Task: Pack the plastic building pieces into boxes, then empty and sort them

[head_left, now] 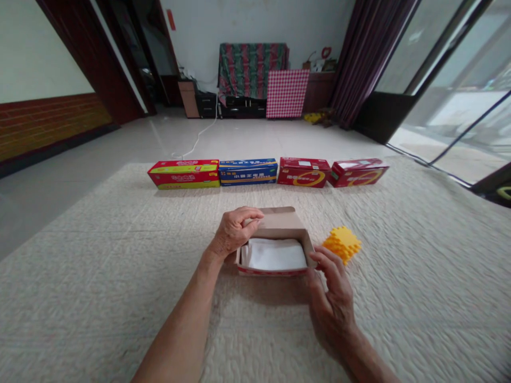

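An open cardboard box (298,232) lies on the beige quilted mat (99,276) in front of me, its lid folded back and a white packet (275,255) inside. My left hand (233,231) has its fingers curled over the box's left rim and lid edge. At the box's right front corner rests my right hand (331,295), its fingertips touching the wall and loosely apart. A stack of yellow jagged-edged pieces (342,243) sits on the mat just right of the box.
Several closed boxes stand in a row at the mat's far edge: a red-yellow one (184,174), a blue one (248,171), and two red ones (304,172) (358,172). Beyond lie tiled floor, a covered cabinet, a checked cloth and glass doors at right.
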The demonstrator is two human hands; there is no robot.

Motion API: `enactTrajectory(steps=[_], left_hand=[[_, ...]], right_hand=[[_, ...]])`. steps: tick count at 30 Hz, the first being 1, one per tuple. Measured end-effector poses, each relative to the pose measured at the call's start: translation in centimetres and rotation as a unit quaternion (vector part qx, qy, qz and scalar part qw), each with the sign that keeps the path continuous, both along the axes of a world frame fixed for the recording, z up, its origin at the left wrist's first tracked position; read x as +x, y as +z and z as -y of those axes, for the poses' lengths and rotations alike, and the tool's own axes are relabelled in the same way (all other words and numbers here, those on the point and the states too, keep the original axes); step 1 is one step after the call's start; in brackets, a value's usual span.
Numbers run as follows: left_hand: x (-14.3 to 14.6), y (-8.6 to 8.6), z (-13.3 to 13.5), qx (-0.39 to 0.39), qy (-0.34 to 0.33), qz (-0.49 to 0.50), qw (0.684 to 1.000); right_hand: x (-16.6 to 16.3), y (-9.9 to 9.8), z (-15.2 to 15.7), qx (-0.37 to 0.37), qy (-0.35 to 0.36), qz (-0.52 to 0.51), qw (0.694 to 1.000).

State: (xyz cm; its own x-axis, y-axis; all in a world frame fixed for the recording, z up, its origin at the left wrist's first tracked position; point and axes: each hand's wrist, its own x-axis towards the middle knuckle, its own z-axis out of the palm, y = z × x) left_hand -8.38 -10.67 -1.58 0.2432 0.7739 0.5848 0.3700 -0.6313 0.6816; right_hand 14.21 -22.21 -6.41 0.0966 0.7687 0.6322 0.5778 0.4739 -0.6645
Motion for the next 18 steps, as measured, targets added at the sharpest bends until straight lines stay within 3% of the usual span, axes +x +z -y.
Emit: enactTrajectory(steps=[11,14,18], left_hand=[[-0.8,0.5,0.0,-0.065,-0.044,-0.131,0.988],[-0.8,0.6,0.1,-0.06,-0.044,-0.142,0.987],[-0.8,0.5,0.1,-0.055,-0.04,-0.144,0.987]], right_hand=[[-0.5,0.3,0.1,-0.015,0.004,-0.035,0.999],[0.2,1.2,-0.1,0.03,-0.029,-0.023,0.999],[3.3,3.2,-1.6,0.098,-0.125,0.034,0.987]])
